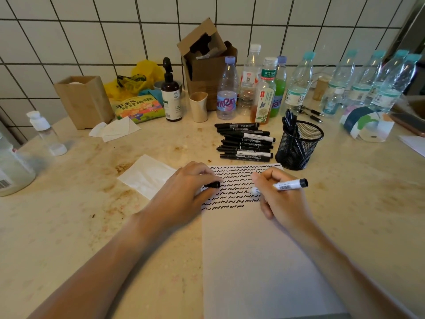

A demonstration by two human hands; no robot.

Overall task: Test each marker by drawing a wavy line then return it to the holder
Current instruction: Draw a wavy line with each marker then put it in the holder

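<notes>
Marker [290, 184]: white barrel, black end

White square-tiled wall [147, 31] with dark grout behind; stained beige stone countertop [69, 226]; soft, even light.

Lighting: soft, even, warm-toned; shadows faint. Mild glare on wall tiles [322, 26]. Wide-angle bowing at edges; corners soft, ctr reasonably sharp.
</notes>
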